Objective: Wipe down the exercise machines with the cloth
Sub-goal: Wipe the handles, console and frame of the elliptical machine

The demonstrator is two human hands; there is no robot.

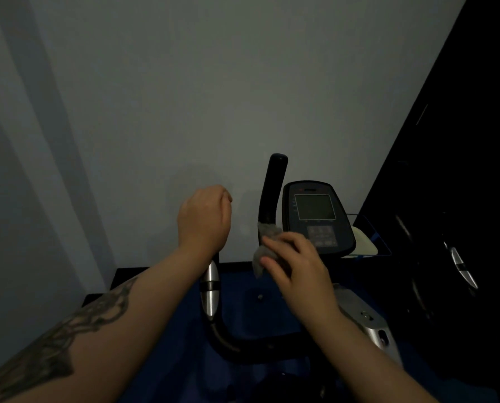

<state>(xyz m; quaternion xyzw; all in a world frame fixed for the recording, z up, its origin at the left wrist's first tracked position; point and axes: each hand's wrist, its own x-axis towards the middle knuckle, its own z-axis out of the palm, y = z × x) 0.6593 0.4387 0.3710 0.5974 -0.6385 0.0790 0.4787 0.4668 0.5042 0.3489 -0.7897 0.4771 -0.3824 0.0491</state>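
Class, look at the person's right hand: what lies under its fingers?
Under the right hand lies a grey cloth, held against the right handlebar of the exercise bike. The stretch of bar beneath cloth and hand is covered, so its condition cannot be seen.

1. The cloth (264, 248) is grey, soft and fuzzy, matt
2. The right handlebar grip (272, 190) is black and matt, like foam or rubber
3. The sensor plates (210, 286) on the left handlebar are polished, shiny metal
4. The console (315, 216) is dark, smooth plastic with a dull grey screen
5. The wall (155, 97) is plain, matt paint
6. The floor mat (243, 309) looks blue and matt
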